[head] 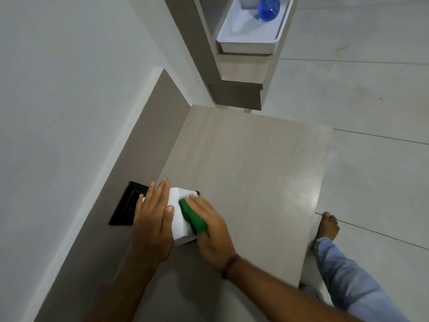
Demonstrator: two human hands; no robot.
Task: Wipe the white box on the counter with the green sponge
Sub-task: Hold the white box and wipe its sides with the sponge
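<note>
The white box stands on the pale wooden counter, close to the left back panel. My left hand lies flat against the box's left side, fingers together, holding it steady. A green sponge presses on the box's right face, and my right hand is closed around it. Much of the box is hidden by both hands.
A black socket plate sits in the panel just left of the box. A white tray with a blue bottle rests on a shelf at the back. My bare foot and jeans leg stand on the floor, right of the counter edge.
</note>
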